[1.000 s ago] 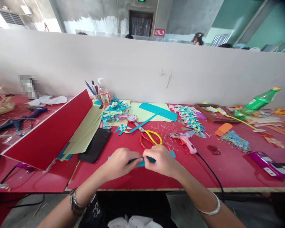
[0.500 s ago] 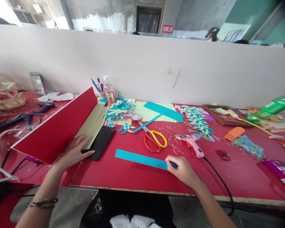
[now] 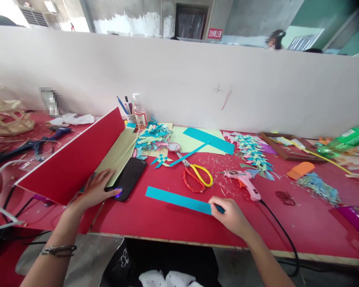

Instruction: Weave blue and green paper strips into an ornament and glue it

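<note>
A long blue paper strip [image 3: 178, 199] lies flat on the red table [image 3: 167, 223]. My right hand [image 3: 231, 217] pinches its right end. My left hand [image 3: 97, 190] lies with fingers spread on the near corner of a black phone [image 3: 129, 178], its thumb on the phone's lower edge where a small purple light shows. The phone sits partly under pale green paper sheets [image 3: 119, 153] next to a tilted red board [image 3: 74, 159].
Yellow-handled scissors [image 3: 197, 177] and a pink glue gun [image 3: 243, 181] with a black cord lie beyond the strip. Woven blue-and-green paper pieces [image 3: 251, 149], a small bottle [image 3: 139, 113], pens and a green bottle [image 3: 344, 139] stand further back by the white partition.
One second ago both hands held the folded blue strip together. My left hand then went left to the phone, the strip now lies unfolded, and a purple light has appeared on the phone.
</note>
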Demonstrator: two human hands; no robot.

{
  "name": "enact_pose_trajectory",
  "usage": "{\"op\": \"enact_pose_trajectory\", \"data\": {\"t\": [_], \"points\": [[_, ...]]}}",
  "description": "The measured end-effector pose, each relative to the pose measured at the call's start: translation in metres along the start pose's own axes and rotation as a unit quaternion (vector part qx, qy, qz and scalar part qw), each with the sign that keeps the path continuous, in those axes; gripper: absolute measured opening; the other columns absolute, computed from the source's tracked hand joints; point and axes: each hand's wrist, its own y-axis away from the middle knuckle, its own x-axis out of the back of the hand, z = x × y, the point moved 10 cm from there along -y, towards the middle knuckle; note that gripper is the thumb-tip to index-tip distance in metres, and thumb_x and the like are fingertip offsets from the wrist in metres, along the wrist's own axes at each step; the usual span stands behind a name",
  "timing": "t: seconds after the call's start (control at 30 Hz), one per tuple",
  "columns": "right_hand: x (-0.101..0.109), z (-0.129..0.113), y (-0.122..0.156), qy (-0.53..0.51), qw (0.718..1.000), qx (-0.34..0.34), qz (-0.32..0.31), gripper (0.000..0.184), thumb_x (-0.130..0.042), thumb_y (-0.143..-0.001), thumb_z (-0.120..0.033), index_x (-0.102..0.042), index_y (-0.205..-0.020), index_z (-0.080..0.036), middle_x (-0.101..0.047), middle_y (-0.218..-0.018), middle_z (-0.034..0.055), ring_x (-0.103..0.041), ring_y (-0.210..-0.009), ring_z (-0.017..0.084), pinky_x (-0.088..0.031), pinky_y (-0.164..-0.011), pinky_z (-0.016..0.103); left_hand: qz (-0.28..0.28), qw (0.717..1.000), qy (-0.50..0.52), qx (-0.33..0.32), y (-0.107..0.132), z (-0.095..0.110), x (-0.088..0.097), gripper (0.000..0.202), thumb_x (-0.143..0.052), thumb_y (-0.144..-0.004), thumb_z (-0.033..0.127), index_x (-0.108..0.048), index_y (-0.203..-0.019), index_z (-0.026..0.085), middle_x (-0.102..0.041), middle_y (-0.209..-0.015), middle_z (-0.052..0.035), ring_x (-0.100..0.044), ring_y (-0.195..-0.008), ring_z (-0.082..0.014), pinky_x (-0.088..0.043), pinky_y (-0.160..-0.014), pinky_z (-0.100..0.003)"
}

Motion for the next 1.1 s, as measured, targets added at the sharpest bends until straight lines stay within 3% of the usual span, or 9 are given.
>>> {"op": "enact_pose_trajectory", "data": {"t": [0.17,0.27,0.37,0.4,0.47,0.57,0.73,0.83,1.1], "points": [[-0.001,-0.004,-0.001,0.000,1.000,0.012,0.003,0.019,-0.036,-0.079,-0.020,-0.051,-0.067,-0.018,-0.050,-0.057,-0.0021,-0.049,-0.053,0.010,-0.035,-0.052,0.020,-0.011,1.000,0.019,0.022,0.002,-0.005,-0.002,0.078,-0.039,-0.069,0.057,-0.023,-0.134,0.018,-0.023,-0.140,-0.0121,-0.022,-0.127,-0.0328,-0.012,-0.099,-0.056],[0.000,-0.017,-0.005,0.012,1.000,0.024,0.007,0.018,-0.037,-0.078,-0.019,-0.051,-0.067,-0.018,-0.053,-0.058,-0.0017,-0.050,-0.054,0.010,-0.035,-0.052,0.020,0.078,0.996,0.042,0.023,0.011,0.017,0.023,0.070,-0.033,-0.075,0.053,-0.024,-0.133,0.015,-0.024,-0.139,-0.0149,-0.022,-0.126,-0.0346,-0.011,-0.097,-0.058],[-0.001,-0.037,-0.010,0.037,0.998,0.045,0.016,0.017,-0.039,-0.076,-0.016,-0.052,-0.066,-0.018,-0.054,-0.058,-0.0012,-0.050,-0.054,0.010,-0.034,-0.053,0.020,0.227,0.968,0.042,-0.095,0.040,0.093,0.066,0.052,-0.032,-0.081,0.046,-0.038,-0.125,0.018,-0.031,-0.136,-0.0140,-0.023,-0.126,-0.0318,-0.006,-0.100,-0.055],[-0.003,-0.045,-0.012,0.045,0.997,0.059,0.016,0.016,-0.040,-0.075,-0.016,-0.052,-0.065,-0.018,-0.055,-0.058,-0.0011,-0.051,-0.054,0.010,-0.033,-0.053,0.020,0.233,0.957,0.049,-0.164,0.051,0.128,0.071,0.046,-0.035,-0.082,0.044,-0.042,-0.120,0.020,-0.041,-0.129,-0.0128,-0.033,-0.120,-0.0291,-0.009,-0.100,-0.053],[-0.007,-0.058,-0.016,0.059,0.994,0.088,0.012,0.015,-0.041,-0.074,-0.015,-0.053,-0.066,-0.018,-0.055,-0.058,-0.0009,-0.051,-0.055,0.010,-0.033,-0.054,0.020,0.156,0.928,0.062,-0.332,0.074,0.198,0.062,0.031,-0.039,-0.084,0.038,-0.050,-0.109,0.024,-0.060,-0.104,-0.0059,-0.053,-0.097,-0.0194,-0.022,-0.098,-0.044],[-0.010,-0.070,-0.019,0.081,0.989,0.119,0.019,0.015,-0.041,-0.074,-0.013,-0.053,-0.067,-0.019,-0.057,-0.059,-0.0006,-0.050,-0.056,0.011,-0.032,-0.056,0.021,0.141,0.897,0.053,-0.416,0.095,0.247,0.057,0.025,-0.035,-0.087,0.028,-0.057,-0.079,0.019,-0.059,-0.059,0.0010,-0.053,-0.055,-0.0107,-0.039,-0.073,-0.029],[-0.010,-0.091,-0.018,0.098,0.976,0.190,0.032,0.014,-0.041,-0.073,-0.012,-0.053,-0.070,-0.019,-0.058,-0.062,-0.0003,-0.047,-0.058,0.011,-0.033,-0.067,0.025,0.141,0.886,0.056,-0.438,0.096,0.257,0.046,0.027,-0.035,-0.087,0.024,-0.053,-0.069,0.017,-0.056,-0.052,0.0022,-0.046,-0.044,-0.0096,-0.035,-0.057,-0.026],[-0.018,-0.097,-0.018,0.109,0.972,0.209,0.009,0.014,-0.041,-0.071,-0.012,-0.049,-0.061,-0.018,-0.052,-0.053,-0.0020,-0.042,-0.051,0.009,-0.031,-0.059,0.023,0.115,0.886,0.081,-0.442,0.095,0.257,0.045,0.029,-0.035,-0.088,0.026,-0.052,-0.067,0.017,-0.055,-0.051,0.0024,-0.044,-0.043,-0.0091,-0.033,-0.055,-0.024],[-0.020,-0.064,-0.016,0.076,0.985,0.156,-0.025,0.012,-0.043,-0.068,-0.011,-0.050,-0.061,-0.018,-0.052,-0.054,-0.0029,-0.041,-0.050,0.008,-0.027,-0.053,0.021,-0.006,0.911,0.157,-0.382,0.081,0.233,0.035,0.026,-0.035,-0.088,0.030,-0.057,-0.079,0.019,-0.057,-0.059,0.0013,-0.049,-0.056,-0.0103,-0.031,-0.053,-0.020]]}}
